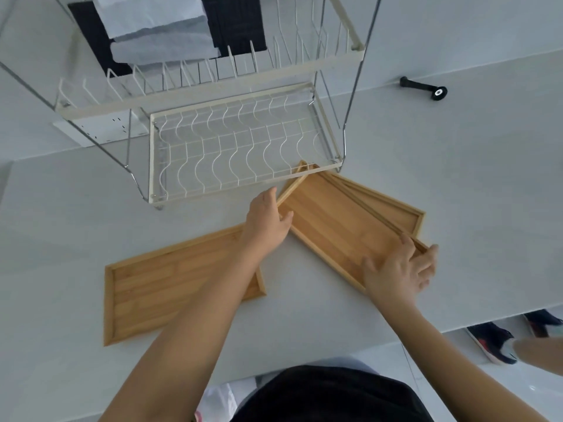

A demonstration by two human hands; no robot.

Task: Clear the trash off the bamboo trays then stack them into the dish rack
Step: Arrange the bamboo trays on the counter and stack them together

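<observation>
Three bamboo trays lie on the white table. One tray [170,287] lies flat at the left, under my left forearm. A second tray [332,220] lies at an angle on top of a third tray [393,208] at the right. My left hand [268,220] touches the far left edge of the angled tray, fingers apart. At that tray's near right corner is my right hand [399,269], fingers spread over the rim. The white wire dish rack [237,147] stands just behind the trays with nothing in its lower tier. No trash shows on the trays.
A black handle-like tool [423,88] lies at the far right of the table. Folded grey cloths [158,28] lie behind the rack's upper tier. The table edge [457,324] runs at the lower right, with another person's shoes [490,345] on the floor beyond it.
</observation>
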